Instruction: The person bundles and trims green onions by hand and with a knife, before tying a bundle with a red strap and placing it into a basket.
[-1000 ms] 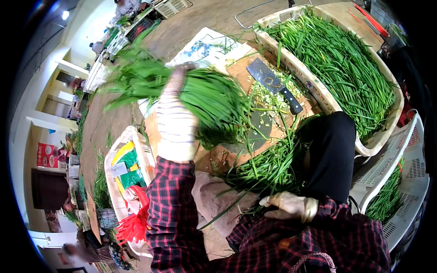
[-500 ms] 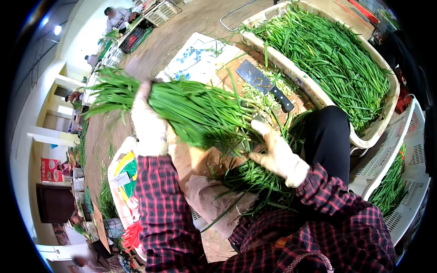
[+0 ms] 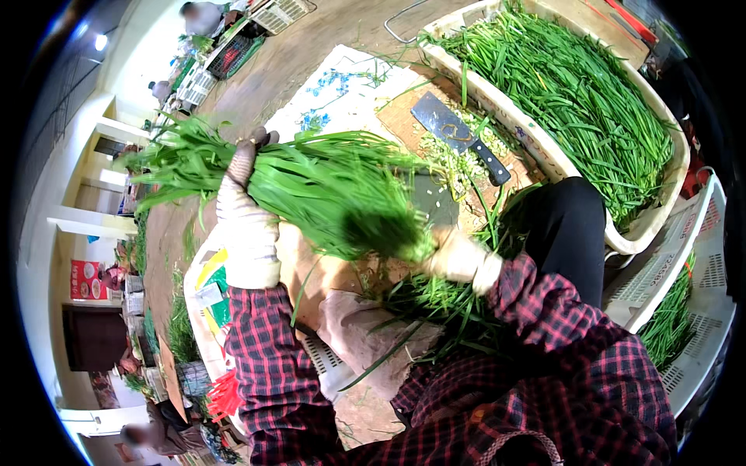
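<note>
A thick bunch of green garlic chives (image 3: 326, 182) lies sideways before me, its leafy tips to the left and its stem ends to the right. My gloved left hand (image 3: 247, 210) is wrapped round it near the leaf tips. At the stem ends is my gloved right hand (image 3: 460, 260), touching or close against them; motion blur hides its fingers. Beyond the stems a cleaver (image 3: 443, 124) with a black handle rests on a wooden board (image 3: 398, 116) among pale chopped trimmings (image 3: 465, 167). Loose chives (image 3: 443, 299) sit below the right hand, by my lap.
A large white tub (image 3: 505, 105) heaped with chives stands far right. Nearer, a white slotted crate (image 3: 711, 295) holds more greens. A stained white sheet (image 3: 346, 78) lies past the board. My knee (image 3: 571, 225) rises beside the tub. Other people sit among crates at far left.
My right hand has shifted slightly left, up to the stem ends, and is now blurred. The left hand still grips the bunch, slightly further left. The cleaver rests as before.
</note>
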`<action>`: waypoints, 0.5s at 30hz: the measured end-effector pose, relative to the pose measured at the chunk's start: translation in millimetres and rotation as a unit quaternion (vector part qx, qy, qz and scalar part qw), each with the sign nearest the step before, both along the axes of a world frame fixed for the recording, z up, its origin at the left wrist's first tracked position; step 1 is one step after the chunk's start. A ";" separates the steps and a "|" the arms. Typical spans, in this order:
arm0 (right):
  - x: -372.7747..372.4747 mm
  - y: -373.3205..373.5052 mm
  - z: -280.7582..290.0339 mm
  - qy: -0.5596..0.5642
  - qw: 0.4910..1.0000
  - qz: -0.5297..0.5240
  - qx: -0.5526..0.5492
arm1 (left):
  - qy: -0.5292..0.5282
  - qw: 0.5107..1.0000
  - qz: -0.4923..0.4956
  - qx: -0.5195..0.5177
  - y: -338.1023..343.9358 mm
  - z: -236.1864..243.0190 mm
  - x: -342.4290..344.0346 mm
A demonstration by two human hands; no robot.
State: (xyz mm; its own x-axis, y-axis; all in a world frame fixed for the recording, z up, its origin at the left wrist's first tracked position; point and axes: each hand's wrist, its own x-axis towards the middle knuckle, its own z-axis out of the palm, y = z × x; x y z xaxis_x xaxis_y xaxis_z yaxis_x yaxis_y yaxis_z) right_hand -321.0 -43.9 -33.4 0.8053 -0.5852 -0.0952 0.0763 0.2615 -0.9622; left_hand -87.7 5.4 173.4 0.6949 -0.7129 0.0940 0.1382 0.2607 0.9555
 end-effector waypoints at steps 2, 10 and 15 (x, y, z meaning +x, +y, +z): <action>-26.7 1.0 32.4 0.189 0.960 0.203 -0.041 | 0.018 1.000 0.004 0.000 2.6 -5.6 1.0; -55.2 -4.1 22.5 0.019 0.972 0.004 0.232 | -0.006 1.000 -0.002 0.026 -0.6 2.7 4.2; -69.3 -6.1 60.0 0.032 0.979 0.057 0.191 | -0.001 0.995 0.101 -0.004 -11.9 32.9 -11.9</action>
State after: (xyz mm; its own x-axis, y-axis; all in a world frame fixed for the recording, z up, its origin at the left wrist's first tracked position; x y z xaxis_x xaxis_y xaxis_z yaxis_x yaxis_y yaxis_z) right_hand -390.3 -50.0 26.7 0.8489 -0.4036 -0.3413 -0.0310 0.6066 -0.7944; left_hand -99.6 -6.5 206.4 0.8235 -0.5582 0.1011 0.0801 0.2908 0.9534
